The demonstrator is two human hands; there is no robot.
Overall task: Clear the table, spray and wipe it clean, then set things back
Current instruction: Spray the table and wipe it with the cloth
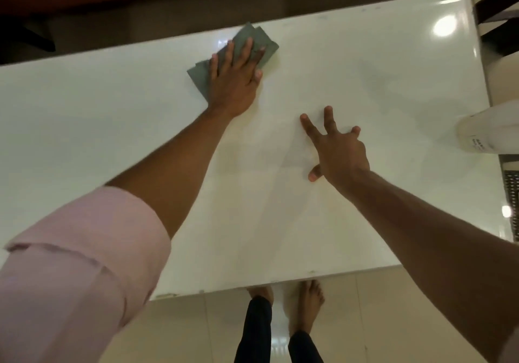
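**A:** What does the head camera show of your hands?

**B:** You are looking down on a glossy white rectangular table [351,62]. Your left hand [234,82] reaches toward the far edge and lies flat, fingers spread, pressing down on a folded grey-green cloth [254,41]. It is not clenched around the cloth; the palm and fingers pin it to the tabletop. A rolled-up pink sleeve [75,264] covers that arm above the elbow.

**A:** And your other hand?

**B:** Your right hand [337,149] is released and holds nothing. Its fingers are splayed and its fingertips [304,118] rest on the bare tabletop near the middle, well apart from the cloth.

**A:** Where is the cloth on the table?

**B:** Near the far long edge, left of centre, partly under your left hand, with its corners poking out beyond your fingers.

**A:** Anything else?

**B:** A white plastic bottle [483,135] stands at the right edge of the table, cut off by the frame. Below the near edge, your bare feet [307,301] stand on pale, shiny floor tiles [393,320]. Dark furniture lies beyond the far edge.
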